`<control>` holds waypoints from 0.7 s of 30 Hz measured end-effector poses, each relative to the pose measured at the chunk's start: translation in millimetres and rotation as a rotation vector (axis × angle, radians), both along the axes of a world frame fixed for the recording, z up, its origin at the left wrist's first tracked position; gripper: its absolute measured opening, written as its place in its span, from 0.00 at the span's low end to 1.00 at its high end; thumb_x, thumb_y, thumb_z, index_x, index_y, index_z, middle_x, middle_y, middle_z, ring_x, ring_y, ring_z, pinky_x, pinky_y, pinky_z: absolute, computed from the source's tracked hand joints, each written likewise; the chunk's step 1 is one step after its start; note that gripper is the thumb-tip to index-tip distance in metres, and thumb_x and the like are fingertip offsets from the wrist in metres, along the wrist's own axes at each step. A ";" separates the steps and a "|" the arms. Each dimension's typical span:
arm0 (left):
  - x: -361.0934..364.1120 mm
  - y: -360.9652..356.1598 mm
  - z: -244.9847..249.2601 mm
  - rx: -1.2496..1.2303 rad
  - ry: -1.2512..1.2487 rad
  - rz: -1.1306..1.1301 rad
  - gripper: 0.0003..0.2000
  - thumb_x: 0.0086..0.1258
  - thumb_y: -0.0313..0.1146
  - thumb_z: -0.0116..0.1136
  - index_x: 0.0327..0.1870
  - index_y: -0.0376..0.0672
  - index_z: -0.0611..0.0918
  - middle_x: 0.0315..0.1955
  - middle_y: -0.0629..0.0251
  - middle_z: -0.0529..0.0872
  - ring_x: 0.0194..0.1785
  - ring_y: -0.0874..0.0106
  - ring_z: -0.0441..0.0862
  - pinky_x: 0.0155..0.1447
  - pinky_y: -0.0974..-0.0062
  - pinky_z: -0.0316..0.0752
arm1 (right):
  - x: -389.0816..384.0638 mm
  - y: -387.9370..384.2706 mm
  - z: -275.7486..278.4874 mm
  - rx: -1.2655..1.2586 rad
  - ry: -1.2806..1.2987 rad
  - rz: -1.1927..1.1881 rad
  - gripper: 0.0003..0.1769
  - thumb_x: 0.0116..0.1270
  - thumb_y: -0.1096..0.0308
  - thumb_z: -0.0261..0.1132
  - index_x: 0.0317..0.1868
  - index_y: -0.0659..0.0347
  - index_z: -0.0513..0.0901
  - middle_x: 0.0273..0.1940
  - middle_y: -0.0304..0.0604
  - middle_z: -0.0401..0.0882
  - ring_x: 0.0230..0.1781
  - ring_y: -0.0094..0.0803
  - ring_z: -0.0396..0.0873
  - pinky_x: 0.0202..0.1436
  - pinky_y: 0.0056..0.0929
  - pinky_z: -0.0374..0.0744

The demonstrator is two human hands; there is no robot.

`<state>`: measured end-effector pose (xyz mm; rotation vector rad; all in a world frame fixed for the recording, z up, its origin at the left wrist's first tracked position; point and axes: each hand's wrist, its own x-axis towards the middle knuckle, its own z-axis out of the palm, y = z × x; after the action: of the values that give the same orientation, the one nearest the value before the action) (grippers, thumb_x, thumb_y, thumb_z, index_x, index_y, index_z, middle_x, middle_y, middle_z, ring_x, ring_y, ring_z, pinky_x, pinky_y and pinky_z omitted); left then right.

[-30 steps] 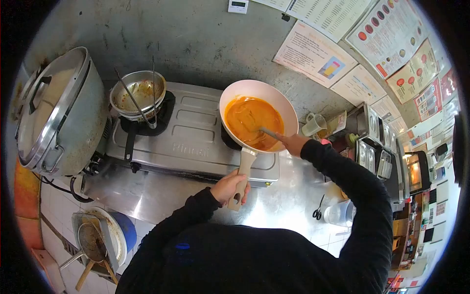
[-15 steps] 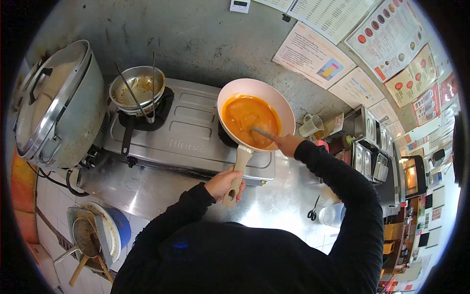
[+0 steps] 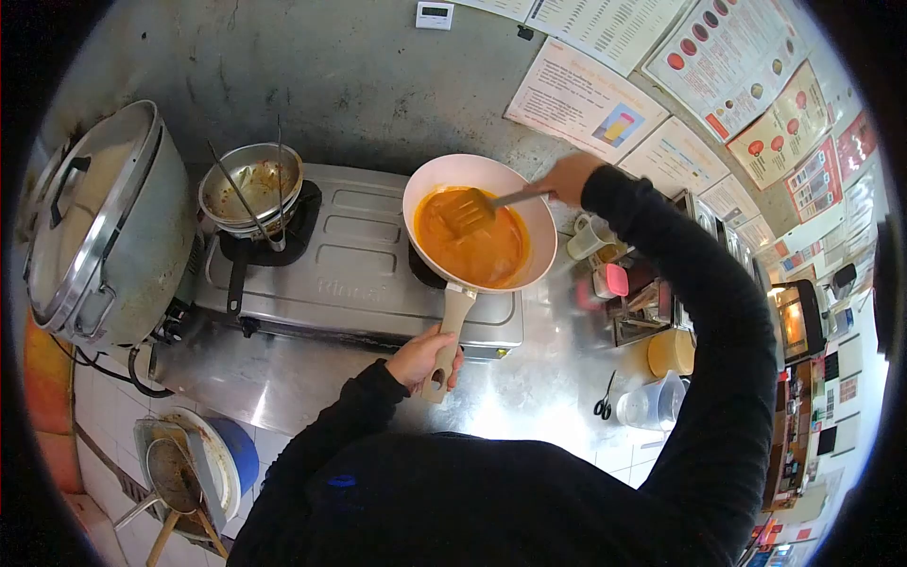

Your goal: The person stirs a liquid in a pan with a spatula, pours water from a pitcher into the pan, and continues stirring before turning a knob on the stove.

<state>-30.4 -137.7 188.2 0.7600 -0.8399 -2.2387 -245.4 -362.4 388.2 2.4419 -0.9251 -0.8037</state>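
Note:
My left hand [image 3: 424, 360] is wrapped round the beige handle of a pink-lined frying pan [image 3: 540, 203], which sits over the right burner of the gas stove [image 3: 359, 227]. Orange sauce [image 3: 477, 250] covers the pan's floor. Closed on the grey handle of a slotted spatula [image 3: 472, 210], my right hand [image 3: 570, 180] is beyond the pan's upper right rim. The spatula's sauce-coated head shows over the far part of the sauce.
On the left burner sit stacked metal bowls [image 3: 248, 184] with tongs across them, over a black-handled pan. A large lidded pot [image 3: 142, 227] stands at far left. Scissors [image 3: 604, 402], a clear plastic container [image 3: 652, 403] and a pink-lidded jar [image 3: 611, 280] are on the right.
My right hand has moved up and away from me, lifting the spatula's head into view from the sauce. My left hand keeps its hold on the pan handle.

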 end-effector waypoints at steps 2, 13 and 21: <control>-0.2 -0.1 -1.3 0.009 0.020 0.007 0.09 0.75 0.38 0.33 0.47 0.45 0.63 0.26 0.63 0.73 0.22 0.68 0.76 0.28 0.69 0.74 | 18.7 -5.9 17.5 -0.073 -0.022 0.076 0.11 0.62 0.63 0.58 0.41 0.45 0.86 0.33 0.42 0.84 0.36 0.43 0.83 0.34 0.41 0.80; 0.4 0.8 -1.4 0.034 0.026 0.019 0.09 0.74 0.39 0.35 0.47 0.45 0.63 0.26 0.63 0.74 0.22 0.68 0.76 0.27 0.68 0.74 | 32.9 -22.2 -2.9 -0.148 0.140 -0.011 0.09 0.59 0.67 0.58 0.33 0.54 0.86 0.30 0.44 0.84 0.33 0.43 0.83 0.35 0.39 0.80; 2.9 1.9 -9.9 0.059 0.067 -0.010 0.19 0.76 0.49 0.30 0.53 0.45 0.65 0.30 0.62 0.77 0.24 0.70 0.78 0.31 0.71 0.75 | -28.9 -27.9 18.1 0.219 0.092 -0.158 0.12 0.58 0.61 0.61 0.41 0.49 0.85 0.29 0.42 0.83 0.34 0.40 0.82 0.37 0.39 0.78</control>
<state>-27.5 -135.8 178.2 0.7057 -0.7503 -2.2936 -274.3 -390.2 406.3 2.5123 -1.0537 -1.1172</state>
